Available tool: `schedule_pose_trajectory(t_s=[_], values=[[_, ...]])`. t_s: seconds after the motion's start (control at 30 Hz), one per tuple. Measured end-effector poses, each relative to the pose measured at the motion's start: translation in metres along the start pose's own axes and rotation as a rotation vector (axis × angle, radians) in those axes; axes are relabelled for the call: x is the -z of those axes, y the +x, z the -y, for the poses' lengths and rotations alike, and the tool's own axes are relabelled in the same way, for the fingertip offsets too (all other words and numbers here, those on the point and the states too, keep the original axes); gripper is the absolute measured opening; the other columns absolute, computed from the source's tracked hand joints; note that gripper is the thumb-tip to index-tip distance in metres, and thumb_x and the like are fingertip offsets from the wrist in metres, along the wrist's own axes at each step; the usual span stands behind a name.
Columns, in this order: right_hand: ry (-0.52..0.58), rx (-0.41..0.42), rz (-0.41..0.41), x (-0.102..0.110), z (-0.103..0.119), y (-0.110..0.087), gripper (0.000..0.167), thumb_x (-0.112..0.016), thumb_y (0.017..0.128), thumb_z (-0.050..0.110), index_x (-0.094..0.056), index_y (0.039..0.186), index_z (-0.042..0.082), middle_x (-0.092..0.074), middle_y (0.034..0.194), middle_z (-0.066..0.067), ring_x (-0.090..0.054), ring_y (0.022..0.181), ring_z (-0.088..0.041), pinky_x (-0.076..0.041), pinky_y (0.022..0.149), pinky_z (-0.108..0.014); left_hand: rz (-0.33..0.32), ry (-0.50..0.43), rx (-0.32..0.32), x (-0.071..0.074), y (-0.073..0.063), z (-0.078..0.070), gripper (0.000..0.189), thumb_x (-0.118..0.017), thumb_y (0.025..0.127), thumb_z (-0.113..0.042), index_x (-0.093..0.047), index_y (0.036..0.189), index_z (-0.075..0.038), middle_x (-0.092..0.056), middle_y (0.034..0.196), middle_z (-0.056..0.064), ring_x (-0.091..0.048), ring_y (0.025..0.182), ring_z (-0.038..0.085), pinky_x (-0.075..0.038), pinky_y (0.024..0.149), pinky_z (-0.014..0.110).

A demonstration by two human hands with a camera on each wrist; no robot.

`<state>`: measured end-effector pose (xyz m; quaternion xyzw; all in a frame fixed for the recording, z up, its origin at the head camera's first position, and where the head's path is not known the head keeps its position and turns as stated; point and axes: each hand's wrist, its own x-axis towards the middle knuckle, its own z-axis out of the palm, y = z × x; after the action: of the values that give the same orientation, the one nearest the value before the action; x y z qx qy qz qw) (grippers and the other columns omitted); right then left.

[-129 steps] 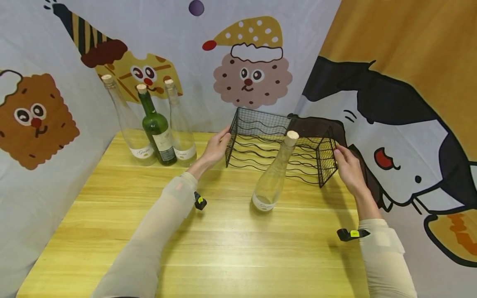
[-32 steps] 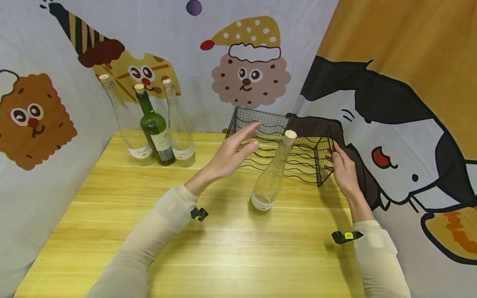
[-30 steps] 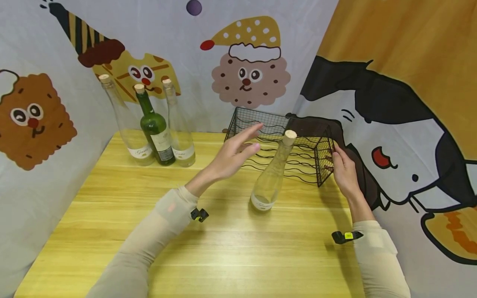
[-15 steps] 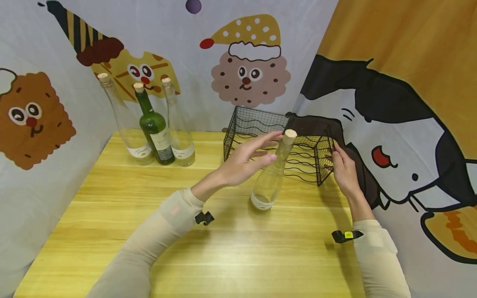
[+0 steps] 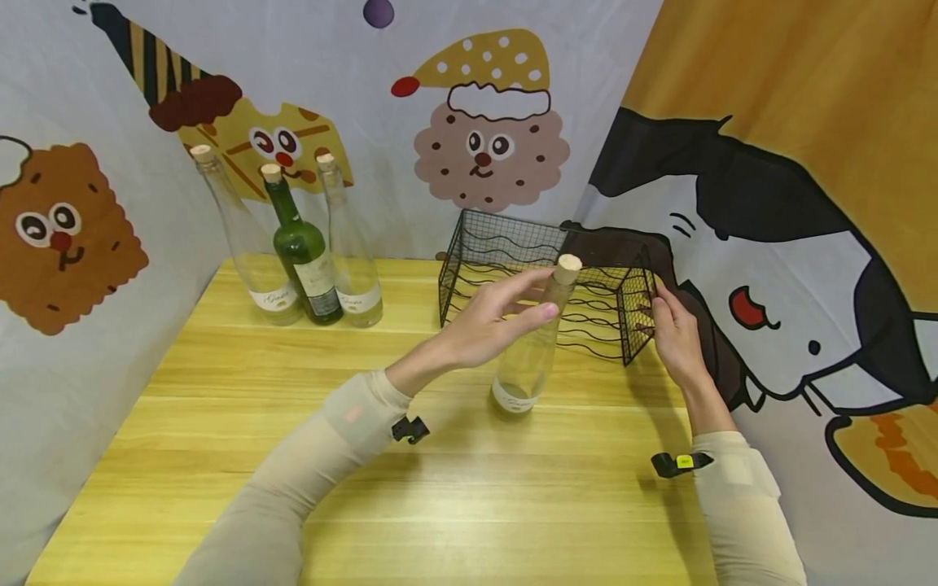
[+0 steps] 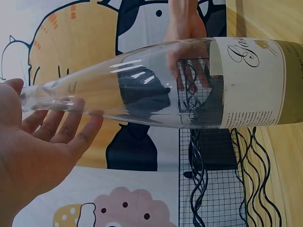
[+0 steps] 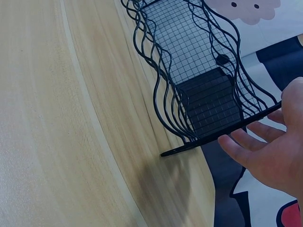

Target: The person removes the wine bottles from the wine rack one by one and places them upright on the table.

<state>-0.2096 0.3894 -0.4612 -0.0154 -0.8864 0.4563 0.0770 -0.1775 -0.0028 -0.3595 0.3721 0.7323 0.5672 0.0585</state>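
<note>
A clear corked glass bottle [image 5: 523, 366] with a white label stands upright on the table in front of a black wire rack [image 5: 506, 232]. My left hand [image 5: 484, 325] is at its neck, thumb on the near side and fingers behind. In the left wrist view, the fingers [image 6: 83, 135] lie loosely behind the glass; firm contact cannot be told. My right hand [image 5: 677, 334] touches the rack's right mesh end. In the right wrist view, its fairly straight fingertips [image 7: 227, 144] rest against the outside of that end.
At the back left of the wooden table [image 5: 476, 505] stand a green bottle [image 5: 308, 260], a clear bottle [image 5: 271, 277] to its left and another clear bottle [image 5: 355, 268] to its right, all corked. A cartoon-printed cloth [image 5: 410, 187] hangs close behind the rack.
My left hand has left the rack's left end and moved right to the bottle's neck. The right hand stays at the rack's right end; bottle and rack have not moved.
</note>
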Motion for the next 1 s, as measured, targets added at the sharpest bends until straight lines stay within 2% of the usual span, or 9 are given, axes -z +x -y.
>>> schedule_pose_trajectory(t_s=[0.2, 0.33, 0.43, 0.7, 0.87, 1.0], values=[[-0.010, -0.003, 0.009, 0.0000, 0.0000, 0.0005, 0.072, -0.027, 0.123, 0.053, -0.023, 0.181, 0.011, -0.019, 0.190, -0.014, -0.020, 0.175, -0.047, -0.020, 0.141, -0.073, -0.015, -0.035, -0.031, -0.0017, 0.0013, -0.0015, 0.057, -0.057, 0.115, -0.034, -0.053, 0.167, -0.011, -0.072, 0.154, 0.012, -0.069, 0.140, 0.021, -0.061, 0.119, 0.036], [-0.015, 0.001, 0.004, 0.0001, 0.0005, 0.0008, 0.072, -0.027, 0.123, 0.053, -0.024, 0.181, 0.010, -0.020, 0.190, -0.015, -0.021, 0.175, -0.047, -0.020, 0.141, -0.073, -0.009, -0.078, -0.071, -0.0028, 0.0033, -0.0016, 0.048, -0.057, 0.116, -0.029, -0.059, 0.161, -0.011, -0.076, 0.147, 0.012, -0.074, 0.134, 0.020, -0.064, 0.114, 0.033], [-0.015, 0.001, 0.003, 0.0001, 0.0012, 0.0008, 0.072, -0.027, 0.123, 0.053, -0.024, 0.181, 0.010, -0.020, 0.190, -0.015, -0.021, 0.175, -0.047, -0.019, 0.141, -0.073, -0.012, -0.086, -0.078, -0.0034, 0.0042, -0.0022, 0.045, -0.058, 0.117, -0.025, -0.060, 0.159, -0.010, -0.078, 0.143, 0.012, -0.076, 0.130, 0.019, -0.065, 0.111, 0.031], [-0.019, -0.013, 0.002, 0.0000, 0.0017, 0.0000, 0.072, -0.027, 0.123, 0.054, -0.023, 0.181, 0.012, -0.020, 0.190, -0.014, -0.021, 0.175, -0.047, -0.020, 0.141, -0.073, -0.022, -0.077, -0.094, -0.0042, 0.0058, -0.0050, 0.039, -0.058, 0.118, -0.020, -0.063, 0.154, -0.006, -0.079, 0.139, 0.016, -0.078, 0.126, 0.021, -0.067, 0.108, 0.030], [-0.017, -0.013, 0.004, -0.0001, 0.0018, -0.0003, 0.071, -0.026, 0.123, 0.054, -0.023, 0.182, 0.015, -0.020, 0.190, -0.013, -0.029, 0.171, -0.049, -0.025, 0.139, -0.073, -0.023, -0.059, -0.125, -0.0050, 0.0068, -0.0044, 0.038, -0.057, 0.118, -0.017, -0.063, 0.153, -0.003, -0.079, 0.138, 0.017, -0.078, 0.125, 0.023, -0.067, 0.107, 0.030], [-0.017, -0.012, 0.008, 0.0002, 0.0022, -0.0007, 0.070, -0.026, 0.123, 0.054, -0.022, 0.182, 0.016, -0.019, 0.190, -0.011, -0.027, 0.172, -0.049, -0.024, 0.140, -0.073, -0.027, -0.053, -0.130, -0.0055, 0.0067, -0.0043, 0.038, -0.057, 0.118, -0.017, -0.062, 0.153, -0.003, -0.079, 0.140, 0.017, -0.078, 0.126, 0.022, -0.067, 0.107, 0.030]])
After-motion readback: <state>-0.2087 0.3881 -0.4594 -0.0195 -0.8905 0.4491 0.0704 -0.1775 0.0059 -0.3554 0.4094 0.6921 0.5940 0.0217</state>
